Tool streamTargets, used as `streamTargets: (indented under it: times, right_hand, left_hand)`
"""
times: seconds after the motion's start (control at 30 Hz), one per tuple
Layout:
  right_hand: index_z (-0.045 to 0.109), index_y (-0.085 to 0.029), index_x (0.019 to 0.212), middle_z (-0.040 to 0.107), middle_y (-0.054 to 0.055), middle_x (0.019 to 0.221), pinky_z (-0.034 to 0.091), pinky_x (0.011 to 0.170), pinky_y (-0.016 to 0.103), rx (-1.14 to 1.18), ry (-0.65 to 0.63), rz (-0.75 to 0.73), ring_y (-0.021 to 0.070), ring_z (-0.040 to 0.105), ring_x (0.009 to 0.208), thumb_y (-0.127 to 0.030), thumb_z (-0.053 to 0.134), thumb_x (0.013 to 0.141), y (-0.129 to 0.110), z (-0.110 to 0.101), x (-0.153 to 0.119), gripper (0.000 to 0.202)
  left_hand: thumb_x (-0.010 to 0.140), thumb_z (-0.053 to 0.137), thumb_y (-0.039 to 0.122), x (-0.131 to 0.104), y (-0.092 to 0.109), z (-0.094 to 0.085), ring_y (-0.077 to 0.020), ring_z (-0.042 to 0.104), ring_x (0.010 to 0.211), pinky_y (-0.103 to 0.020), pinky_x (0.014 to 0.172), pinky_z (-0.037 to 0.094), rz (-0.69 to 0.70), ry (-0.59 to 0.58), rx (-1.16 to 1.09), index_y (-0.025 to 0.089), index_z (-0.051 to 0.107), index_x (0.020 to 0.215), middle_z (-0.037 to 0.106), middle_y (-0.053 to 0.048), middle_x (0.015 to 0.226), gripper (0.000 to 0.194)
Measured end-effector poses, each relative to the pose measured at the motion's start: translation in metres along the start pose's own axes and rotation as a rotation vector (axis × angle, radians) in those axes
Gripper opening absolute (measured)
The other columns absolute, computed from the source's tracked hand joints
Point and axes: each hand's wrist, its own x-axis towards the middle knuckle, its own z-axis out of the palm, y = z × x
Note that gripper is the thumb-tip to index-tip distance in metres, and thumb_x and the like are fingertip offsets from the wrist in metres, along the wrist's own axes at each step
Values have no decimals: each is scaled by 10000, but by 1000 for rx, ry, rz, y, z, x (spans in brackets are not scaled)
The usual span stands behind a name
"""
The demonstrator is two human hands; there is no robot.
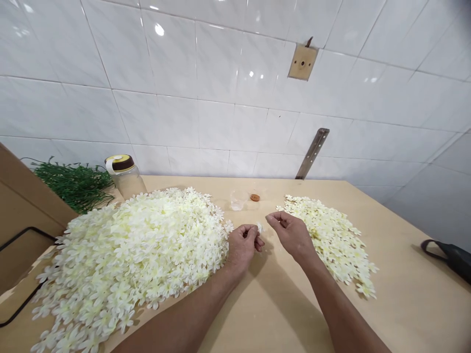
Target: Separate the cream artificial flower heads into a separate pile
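My left hand (244, 243) is closed in a pinch on a small white flower (259, 227) that shows at its fingertips. Just to the right, my right hand (292, 234) has its thumb and fingertips pressed together; whatever may be between them is too small to make out. The two hands are slightly apart above the table. A large heap of white and pale yellow flowers (147, 245) reaches close to my left hand. To the right, a smaller, flatter spread of similar flowers (336, 240) lies beside my right wrist.
Beyond my hands are a small clear container (237, 202) and a brown oval piece (254, 197). A bottle (127, 174), green plastic-looking stems (73, 184) and a cardboard box (29, 215) stand left. A metal bracket (312, 153) leans by the tiled wall; a black strap (447, 257) lies right.
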Motion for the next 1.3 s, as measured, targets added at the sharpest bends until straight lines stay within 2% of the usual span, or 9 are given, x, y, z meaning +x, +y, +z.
streamTargets:
  times: [0.2, 0.4, 0.63, 0.83, 0.93, 1.13, 1.3]
  right_hand:
    - [739, -207, 756, 727, 35, 735, 407, 566, 272, -84, -141, 40, 172, 585, 600, -487, 616, 796, 3, 5, 1, 308]
    - [730, -211, 729, 726, 37, 721, 420, 580, 278, -80, -158, 58, 184, 602, 613, -464, 618, 790, 5, 9, 0, 284]
    - [668, -209, 653, 647, 23, 578, 354, 511, 278, -210, -172, 40, 175, 555, 538, -481, 535, 845, 6, 11, -1, 357]
    - [554, -207, 609, 552, -12, 498, 372, 448, 253, -27, -247, 79, 134, 510, 405, -537, 475, 881, 15, 14, -1, 435]
    - [592, -195, 661, 562, -16, 502, 397, 430, 242, 86, -258, 137, 120, 508, 384, -560, 500, 868, 14, 12, -1, 429]
    - [695, -187, 772, 667, 15, 650, 470, 445, 245, 97, -235, 145, 126, 551, 461, -492, 659, 769, 6, 10, -2, 307]
    - [696, -187, 707, 635, 4, 601, 443, 447, 248, 68, -225, 136, 127, 544, 440, -473, 632, 784, 5, 9, -2, 303]
  left_hand:
    - [802, 602, 339, 2, -3, -2, -90, 508, 409, -206, 448, 422, 18, -5, -8, 146, 592, 723, 615, -9, 533, 209]
    - [796, 620, 350, 2, -5, -1, -97, 516, 402, -221, 446, 432, 3, -7, -11, 154, 614, 715, 615, -6, 528, 212]
    - [796, 612, 312, 2, -3, -1, -98, 515, 398, -226, 444, 432, -10, -29, -37, 156, 599, 692, 607, -4, 522, 188]
    - [801, 607, 323, 1, -2, -2, -97, 520, 409, -221, 449, 432, -10, -48, -36, 145, 591, 687, 607, -15, 526, 212]
    - [798, 619, 337, 0, -2, -2, -94, 521, 414, -218, 455, 434, -7, -54, -48, 145, 590, 690, 607, -13, 531, 222]
    - [796, 630, 363, 1, -3, -3, -99, 520, 404, -226, 447, 436, 2, -41, -24, 146, 604, 683, 602, -13, 519, 247]
    - [785, 643, 359, 1, -2, -2, -99, 523, 406, -226, 455, 434, -4, -43, -19, 148, 609, 668, 608, -14, 522, 244]
